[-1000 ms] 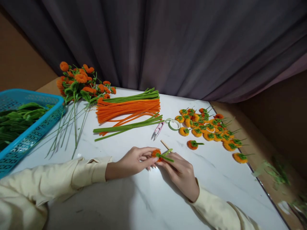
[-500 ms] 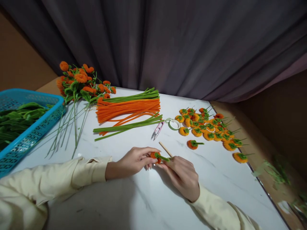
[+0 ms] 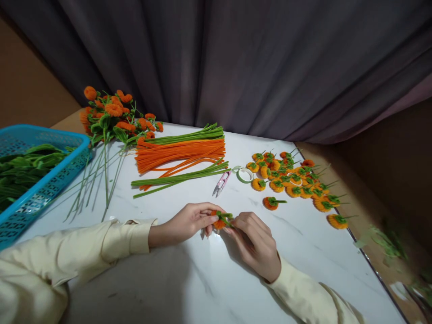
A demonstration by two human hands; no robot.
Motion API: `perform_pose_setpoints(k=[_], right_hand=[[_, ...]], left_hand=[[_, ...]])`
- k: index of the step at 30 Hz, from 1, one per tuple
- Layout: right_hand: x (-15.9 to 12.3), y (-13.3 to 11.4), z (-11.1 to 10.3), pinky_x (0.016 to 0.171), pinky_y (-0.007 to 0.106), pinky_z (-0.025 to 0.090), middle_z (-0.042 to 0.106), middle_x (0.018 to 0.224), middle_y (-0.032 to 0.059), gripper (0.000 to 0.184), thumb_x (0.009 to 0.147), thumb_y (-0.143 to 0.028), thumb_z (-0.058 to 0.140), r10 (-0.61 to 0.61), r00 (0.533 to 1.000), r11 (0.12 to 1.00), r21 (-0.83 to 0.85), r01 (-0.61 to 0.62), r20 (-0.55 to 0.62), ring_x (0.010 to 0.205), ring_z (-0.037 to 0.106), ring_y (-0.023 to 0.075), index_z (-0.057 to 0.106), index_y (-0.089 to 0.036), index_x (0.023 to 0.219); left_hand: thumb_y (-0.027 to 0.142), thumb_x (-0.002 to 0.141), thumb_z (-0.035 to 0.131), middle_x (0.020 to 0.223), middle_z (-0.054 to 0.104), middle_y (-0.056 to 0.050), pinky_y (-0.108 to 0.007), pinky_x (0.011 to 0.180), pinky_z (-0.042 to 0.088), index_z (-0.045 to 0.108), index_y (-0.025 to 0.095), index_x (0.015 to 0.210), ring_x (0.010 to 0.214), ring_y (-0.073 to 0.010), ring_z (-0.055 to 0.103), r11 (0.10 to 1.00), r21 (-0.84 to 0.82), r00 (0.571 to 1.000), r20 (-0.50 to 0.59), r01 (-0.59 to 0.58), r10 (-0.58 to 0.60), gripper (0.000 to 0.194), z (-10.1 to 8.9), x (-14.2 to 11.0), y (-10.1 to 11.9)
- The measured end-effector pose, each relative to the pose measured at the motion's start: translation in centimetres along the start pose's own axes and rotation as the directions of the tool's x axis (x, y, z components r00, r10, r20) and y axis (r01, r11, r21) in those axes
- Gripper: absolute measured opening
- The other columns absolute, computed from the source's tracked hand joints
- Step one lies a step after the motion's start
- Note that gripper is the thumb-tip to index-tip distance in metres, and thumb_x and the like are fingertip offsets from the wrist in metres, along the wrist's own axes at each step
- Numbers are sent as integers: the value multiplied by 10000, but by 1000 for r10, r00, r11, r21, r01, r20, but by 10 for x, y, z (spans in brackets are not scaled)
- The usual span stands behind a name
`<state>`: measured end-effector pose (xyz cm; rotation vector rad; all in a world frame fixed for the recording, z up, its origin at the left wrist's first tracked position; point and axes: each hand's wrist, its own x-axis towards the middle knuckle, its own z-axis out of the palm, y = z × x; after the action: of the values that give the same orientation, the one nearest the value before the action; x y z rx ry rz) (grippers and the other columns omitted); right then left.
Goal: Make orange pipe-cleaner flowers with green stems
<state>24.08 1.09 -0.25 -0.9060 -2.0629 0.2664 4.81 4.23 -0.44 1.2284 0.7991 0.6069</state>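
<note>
Between the thumb and fingers of my left hand (image 3: 189, 224) is a small orange pipe-cleaner flower (image 3: 219, 222) with a green base facing up. Short green pipe-cleaner ends (image 3: 227, 216) stick out of it to the right. My right hand (image 3: 257, 243) is closed close against the flower, its fingertips pinching at a green pipe-cleaner end. The wooden stick does not show now; whether it is hidden in the right hand I cannot tell. Past the hands lie pink thread snips (image 3: 222, 183) and a roll of green tape (image 3: 245, 175). One finished orange flower head (image 3: 271, 203) lies to the right.
Several orange and yellow flower heads (image 3: 293, 191) spread along the table's right side. Orange pipe cleaners (image 3: 180, 154) and green ones (image 3: 182, 176) lie at the back middle. Stemmed orange flowers (image 3: 114, 110) and a blue basket (image 3: 72, 155) of green leaves stand at left.
The wooden stick that stuck up from my right hand has gone from sight. The flower has turned and risen slightly in my left hand, and a second green end now shows.
</note>
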Motion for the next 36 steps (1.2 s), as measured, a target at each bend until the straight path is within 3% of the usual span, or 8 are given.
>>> perform_pose_setpoints(k=[7, 13, 17, 21, 23, 29, 33, 36], right_hand=[[1, -1, -3, 585, 319, 428, 583, 712, 59, 98, 837, -201, 585, 30, 1000, 996, 79, -30, 9, 681, 529, 184, 546, -183, 924], [-3, -2, -1, 616, 314, 450, 602, 795, 87, 234, 827, -27, 474, -82, 992, 974, 220, 59, 94, 726, 535, 176, 533, -160, 1010], [-3, -6, -2, 585, 285, 442, 588, 728, 60, 180, 831, -30, 456, -8, 994, 951, 309, -25, 105, 663, 536, 157, 548, -169, 901], [2, -9, -3, 543, 239, 441, 579, 700, 35, 94, 862, -112, 481, 194, 976, 926, 309, -215, 98, 606, 541, 128, 545, -175, 833], [3, -8, -3, 532, 228, 439, 582, 701, 30, 41, 853, -164, 522, 234, 968, 924, 290, -251, 92, 595, 542, 122, 544, -175, 820], [1, -7, -5, 492, 222, 380, 524, 627, 4, 99, 840, -187, 520, 167, 971, 935, 286, -211, 171, 527, 460, 103, 504, -185, 743], [-1, -5, -7, 458, 233, 329, 487, 618, 0, 84, 809, -216, 567, 104, 984, 946, 292, -144, 147, 501, 402, 103, 501, -185, 767], [-4, -3, -8, 487, 246, 370, 519, 659, 23, 85, 869, -252, 489, 127, 988, 932, 331, -149, 89, 543, 459, 123, 526, -182, 839]], left_hand=[[360, 824, 540, 681, 582, -24, -222, 553, 430, 619, 114, 1079, 551, -91, 480, 991, 136, 998, 63, -15, 6, 363, 0, -4, 6], [314, 823, 508, 676, 598, -37, -200, 543, 405, 626, 84, 1025, 566, -95, 472, 951, 305, 985, 171, -44, -9, 327, -2, -6, 11], [284, 821, 510, 705, 607, -46, -201, 561, 410, 629, 88, 981, 591, -100, 500, 940, 327, 973, 229, -94, 17, 280, -4, -5, 12], [300, 827, 529, 717, 584, -30, -207, 565, 435, 605, 101, 1027, 570, -91, 514, 978, 206, 966, 258, -41, -14, 292, -6, -4, 10], [329, 831, 540, 757, 580, -35, -215, 570, 451, 590, 103, 1054, 569, -85, 514, 994, 109, 968, 251, -5, -23, 321, -7, -3, 10], [408, 826, 577, 726, 572, -27, -220, 571, 450, 597, 110, 1064, 579, -90, 525, 999, -40, 969, 248, 17, -6, 382, -10, 1, 9], [396, 795, 631, 794, 591, -40, -223, 575, 438, 610, 123, 1063, 595, -93, 542, 988, -149, 971, 241, 41, -4, 382, -11, 3, 8], [337, 792, 651, 817, 596, -45, -232, 589, 439, 607, 132, 1070, 605, -97, 551, 958, -273, 963, 270, 84, -7, 349, -12, 4, 6]])
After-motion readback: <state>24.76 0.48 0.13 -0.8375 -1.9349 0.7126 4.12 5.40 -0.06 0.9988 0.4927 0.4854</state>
